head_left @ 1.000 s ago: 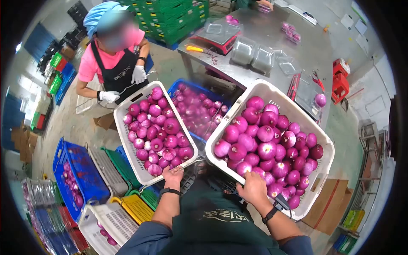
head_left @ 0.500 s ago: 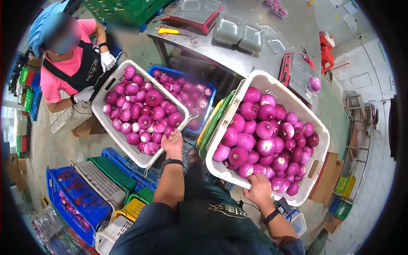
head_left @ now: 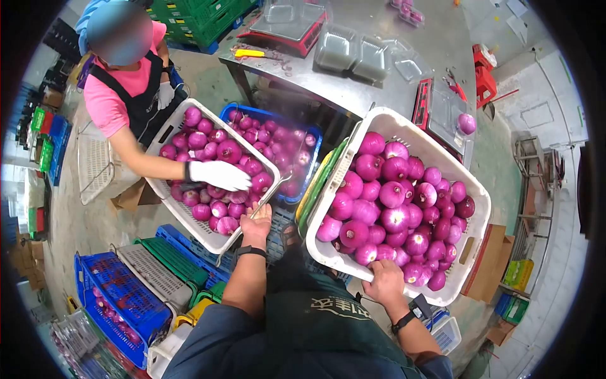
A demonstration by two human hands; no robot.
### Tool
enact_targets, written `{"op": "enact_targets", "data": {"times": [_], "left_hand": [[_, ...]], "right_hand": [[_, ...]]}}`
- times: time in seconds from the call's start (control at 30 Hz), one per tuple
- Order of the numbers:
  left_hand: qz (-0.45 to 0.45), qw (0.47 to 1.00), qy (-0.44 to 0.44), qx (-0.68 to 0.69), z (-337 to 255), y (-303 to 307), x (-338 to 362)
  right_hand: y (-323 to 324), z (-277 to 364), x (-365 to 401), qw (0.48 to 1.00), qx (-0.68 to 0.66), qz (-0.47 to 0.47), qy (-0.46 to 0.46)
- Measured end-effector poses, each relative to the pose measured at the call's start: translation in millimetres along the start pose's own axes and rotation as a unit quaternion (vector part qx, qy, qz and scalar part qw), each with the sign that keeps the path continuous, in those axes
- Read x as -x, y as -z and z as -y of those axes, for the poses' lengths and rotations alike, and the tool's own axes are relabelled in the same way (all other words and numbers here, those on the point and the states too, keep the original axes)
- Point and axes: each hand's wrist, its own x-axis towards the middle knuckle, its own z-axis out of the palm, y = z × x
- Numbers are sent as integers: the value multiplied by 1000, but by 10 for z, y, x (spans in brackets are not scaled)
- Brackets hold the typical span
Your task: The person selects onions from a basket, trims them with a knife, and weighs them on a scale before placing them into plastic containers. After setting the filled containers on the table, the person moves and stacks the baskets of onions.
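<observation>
My right hand [head_left: 384, 282] grips the near rim of a white basket [head_left: 470, 249] full of peeled red onions [head_left: 394, 215]. My left hand [head_left: 257, 222] is at the near right corner of a second white basket [head_left: 189, 222], also filled with onions [head_left: 228, 151]; its fingers are bent at the rim, and whether they hold it is unclear. A co-worker's gloved hand [head_left: 219, 175] reaches over the onions in that second basket. Behind it stands a blue crate [head_left: 314, 142] with more onions.
A metal table [head_left: 297, 79] ahead bears red scales [head_left: 309, 38], clear plastic trays [head_left: 350, 54] and a yellow-handled knife [head_left: 249, 54]. The co-worker [head_left: 120, 95] stands at the left. Stacked crates [head_left: 120, 303] lie at the lower left, a cardboard box [head_left: 489, 262] at the right.
The co-worker has leaned in and stretched a gloved hand over the left basket. That basket has shifted slightly right and down. My left hand's fingers have loosened and turned more upward; my right hand stays put.
</observation>
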Motion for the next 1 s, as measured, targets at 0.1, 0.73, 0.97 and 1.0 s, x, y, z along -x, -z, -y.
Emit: {"op": "enact_targets", "data": {"times": [0.1, 0.73, 0.97, 1.0], "left_hand": [[-1, 1000, 13, -17, 21, 42, 28], [-39, 305, -443, -842, -1600, 35, 58], [82, 535, -155, -826, -766, -737, 516], [93, 535, -146, -827, -631, -874, 515]], "right_hand": [[-23, -23, 7, 1000, -1, 3, 1], [-47, -33, 23, 1000, -21, -22, -5], [-68, -55, -3, 999, -22, -38, 4], [-65, -55, 5, 999, -20, -40, -2]]}}
